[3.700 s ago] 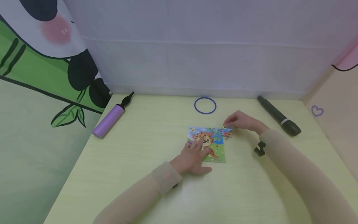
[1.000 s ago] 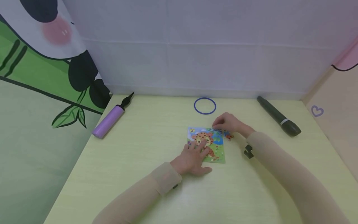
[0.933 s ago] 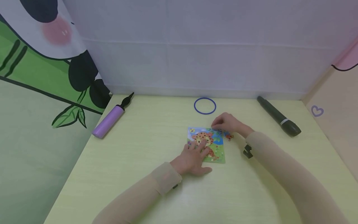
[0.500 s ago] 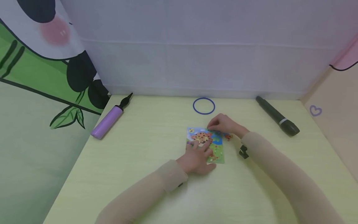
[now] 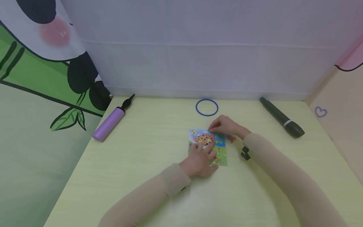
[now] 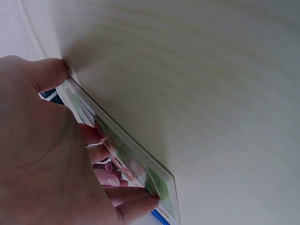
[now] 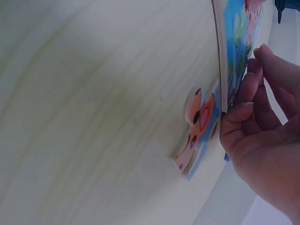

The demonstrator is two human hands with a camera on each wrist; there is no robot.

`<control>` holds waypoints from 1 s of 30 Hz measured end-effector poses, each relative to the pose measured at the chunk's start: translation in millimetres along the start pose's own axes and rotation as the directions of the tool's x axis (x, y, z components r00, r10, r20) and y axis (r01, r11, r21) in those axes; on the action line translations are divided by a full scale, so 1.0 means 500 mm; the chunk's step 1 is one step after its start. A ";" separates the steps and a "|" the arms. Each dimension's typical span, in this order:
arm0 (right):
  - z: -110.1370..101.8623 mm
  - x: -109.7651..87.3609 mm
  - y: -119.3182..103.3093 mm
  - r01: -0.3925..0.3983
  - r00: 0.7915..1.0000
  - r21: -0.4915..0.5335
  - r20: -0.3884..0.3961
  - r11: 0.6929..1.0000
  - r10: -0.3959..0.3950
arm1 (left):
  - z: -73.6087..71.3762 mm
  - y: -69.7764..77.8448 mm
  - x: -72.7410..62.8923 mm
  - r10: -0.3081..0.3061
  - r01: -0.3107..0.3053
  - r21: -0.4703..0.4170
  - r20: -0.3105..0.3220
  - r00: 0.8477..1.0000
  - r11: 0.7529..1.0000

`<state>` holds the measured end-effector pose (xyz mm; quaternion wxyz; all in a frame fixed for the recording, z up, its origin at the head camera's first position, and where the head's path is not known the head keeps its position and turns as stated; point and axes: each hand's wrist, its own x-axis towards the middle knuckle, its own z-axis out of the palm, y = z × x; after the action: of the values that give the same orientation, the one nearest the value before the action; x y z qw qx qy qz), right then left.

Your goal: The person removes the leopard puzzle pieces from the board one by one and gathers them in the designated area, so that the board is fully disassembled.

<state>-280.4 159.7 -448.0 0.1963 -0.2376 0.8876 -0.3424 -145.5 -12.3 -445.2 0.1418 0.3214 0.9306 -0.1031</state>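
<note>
Shifting leftward, right hand (image 5: 226, 125) perhaps pinching puzzle (image 5: 221, 150)

The puzzle (image 5: 221, 150) lies before the ring (image 5: 207, 115), right of the pump (image 5: 109, 124), a loose piece (image 7: 201, 124) apparently touching its right edge.

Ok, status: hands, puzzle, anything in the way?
Left hand rests on puzzle, partly covering it. Right hand at far edge, grip unclear. Loose piece beside right edge.

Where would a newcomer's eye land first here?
Probably the bright leopard puzzle, in the middle of the pale table, the left hand spread on it and the right hand at its far edge. Next, the purple cylinder with a black nozzle at left, then the dark wand-shaped object at right. The blue ring beyond the puzzle stands out too.
</note>
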 end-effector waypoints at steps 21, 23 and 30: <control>0.004 0.014 -0.001 0.054 0.998 -0.012 0.041 0.998 -0.053 | -0.006 -0.004 0.001 0.029 -0.031 -0.028 -0.042 0.999 0.999; 0.005 0.015 -0.003 0.061 0.997 -0.010 0.046 0.998 -0.060 | -0.005 -0.004 0.001 0.029 -0.030 -0.032 -0.040 0.999 0.999; 0.010 0.022 -0.010 0.067 0.995 -0.006 0.074 0.998 -0.067 | 0.002 -0.007 0.000 0.022 -0.024 -0.030 -0.044 0.999 0.999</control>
<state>-285.4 147.6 -450.2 0.2164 -0.2806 0.8726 -0.3360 -147.2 -15.3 -445.9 0.1273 0.3321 0.9312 -0.0804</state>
